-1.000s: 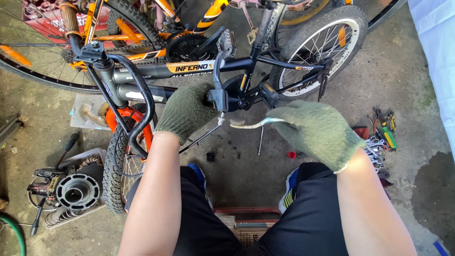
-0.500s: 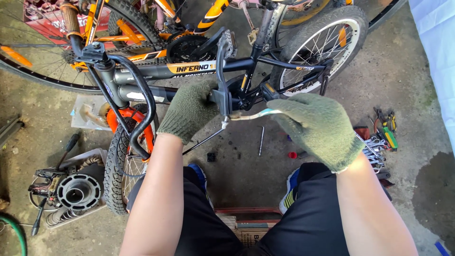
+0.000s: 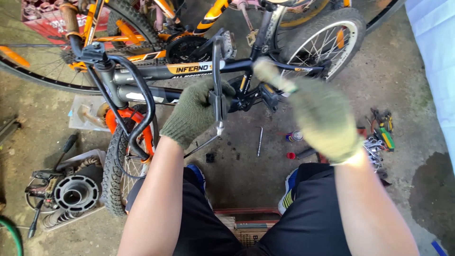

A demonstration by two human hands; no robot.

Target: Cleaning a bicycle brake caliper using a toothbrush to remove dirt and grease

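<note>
1. The crank arm (image 3: 218, 90) stands upright at the middle of the bicycle frame (image 3: 156, 71).
2. The left hand (image 3: 194, 111), gloved, is wrapped around it.
3. The right hand (image 3: 322, 118), right of the crank, is blurred; whether it grasps anything cannot be told.
4. Tools (image 3: 379, 135) lie on the floor farther right.

Even, soft daylight with faint shadows on the concrete floor (image 3: 417, 85); the gloved right hand (image 3: 322, 118) at 2 o'clock is smeared by motion blur, while the left hand (image 3: 194, 111) stays sharp

Olive-green knit gloves cover the left hand (image 3: 193, 114) and right hand (image 3: 322, 118); beneath them, the bicycle frame (image 3: 156, 71) is black with orange panels.
</note>
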